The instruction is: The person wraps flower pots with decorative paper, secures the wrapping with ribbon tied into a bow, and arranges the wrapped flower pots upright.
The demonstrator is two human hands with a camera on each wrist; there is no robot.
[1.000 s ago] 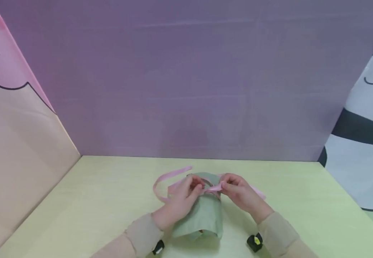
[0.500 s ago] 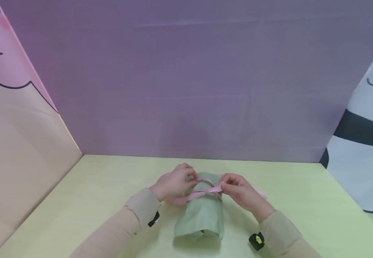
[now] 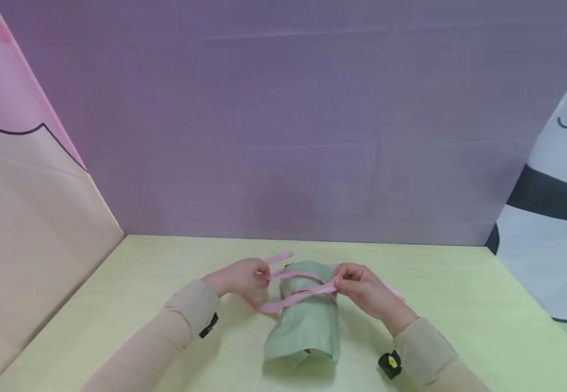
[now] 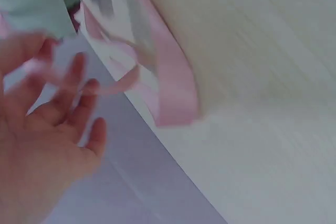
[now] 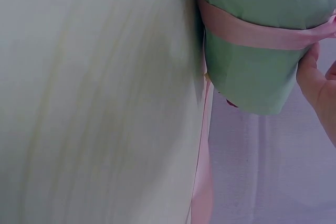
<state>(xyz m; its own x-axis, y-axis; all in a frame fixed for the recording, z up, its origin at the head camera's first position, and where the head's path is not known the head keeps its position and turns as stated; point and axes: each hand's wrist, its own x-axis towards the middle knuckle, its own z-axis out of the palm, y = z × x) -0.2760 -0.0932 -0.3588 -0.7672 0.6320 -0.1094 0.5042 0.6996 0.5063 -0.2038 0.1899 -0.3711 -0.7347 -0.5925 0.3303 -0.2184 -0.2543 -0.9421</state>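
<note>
We pinch the ribbon [image 3: 297,294] with both hands [image 3: 241,276] [image 3: 361,288], fingers curled, tensioning it around the bundle [image 3: 305,326].

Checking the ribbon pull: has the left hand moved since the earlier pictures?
Yes. The left hand has drawn leftward, away from the green wrapped roll, pulling the pink ribbon with it.
</note>
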